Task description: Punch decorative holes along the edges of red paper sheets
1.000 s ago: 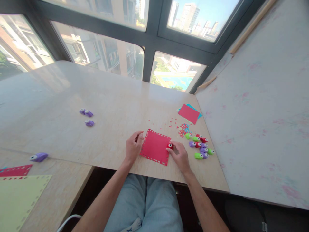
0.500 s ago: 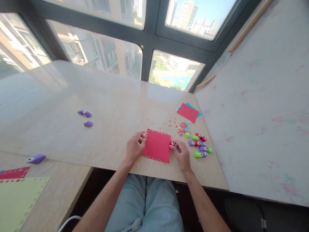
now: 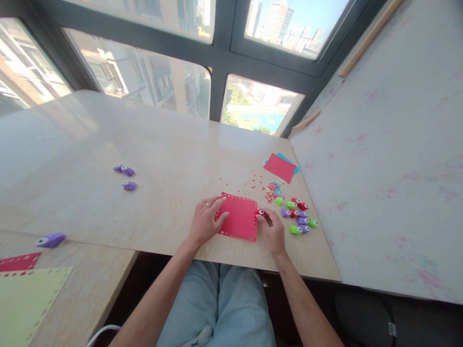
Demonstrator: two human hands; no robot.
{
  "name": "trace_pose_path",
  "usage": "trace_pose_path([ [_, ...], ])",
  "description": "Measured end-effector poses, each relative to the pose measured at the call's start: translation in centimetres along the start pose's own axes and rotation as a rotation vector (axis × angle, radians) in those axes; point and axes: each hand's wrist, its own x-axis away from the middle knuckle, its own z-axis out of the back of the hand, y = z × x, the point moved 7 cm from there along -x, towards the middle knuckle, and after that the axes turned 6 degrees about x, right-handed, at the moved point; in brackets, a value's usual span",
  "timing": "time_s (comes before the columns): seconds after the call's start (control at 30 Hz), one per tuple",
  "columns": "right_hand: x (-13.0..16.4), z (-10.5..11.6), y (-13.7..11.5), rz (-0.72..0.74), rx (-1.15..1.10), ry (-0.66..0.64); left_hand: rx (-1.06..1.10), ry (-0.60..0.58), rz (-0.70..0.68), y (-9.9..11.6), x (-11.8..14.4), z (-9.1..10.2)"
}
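A square red sheet of paper (image 3: 238,217) lies in front of me, small punched holes running along its edges. My left hand (image 3: 207,220) rests over its left side, thumb and fingers spread on the paper. At the right edge, my right hand (image 3: 272,231) grips a small red craft punch (image 3: 259,212). The fingers partly cover this punch, and whether the paper sits inside its slot I cannot tell. Beyond the sheet is a scatter of tiny red and blue paper cutouts (image 3: 273,191).
Several green, purple and red craft punches (image 3: 303,221) cluster at the right. Behind them lies a stack of coloured paper (image 3: 279,168). Purple punches (image 3: 129,185) stand at the left, another (image 3: 51,240) nearer me. Yellow punched paper (image 3: 31,301) lies lower left. A patterned wall (image 3: 383,159) borders the right.
My left hand has shifted right from the sheet's left edge and spread its fingers over the paper. The right hand still holds the red punch at the right edge.
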Motion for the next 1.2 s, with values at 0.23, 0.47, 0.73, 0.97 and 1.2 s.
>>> trace_pose_path([
  [0.23, -0.1, 0.6, 0.1, -0.053, -0.028, 0.073, -0.221, -0.147, -0.06, 0.9, 0.2, -1.7],
  [0.47, 0.2, 1.8, 1.1, -0.148, -0.034, 0.225, -0.108, -0.009, 0.004, 0.2, 0.1, -0.7],
  [0.73, 0.6, 2.3, 1.1, -0.277, -0.455, 0.33, -0.002, 0.069, 0.013, -0.4, 0.0, -0.1],
  [0.97, 0.5, 2.0, 1.7, -0.363, -0.813, 0.287, 0.03, 0.071, -0.005, -0.5, -0.1, 0.0],
  [1.2, 0.1, 1.4, 2.3, -0.439, -0.931, 0.173, 0.047, 0.08, -0.019, -0.5, 0.0, 0.1],
])
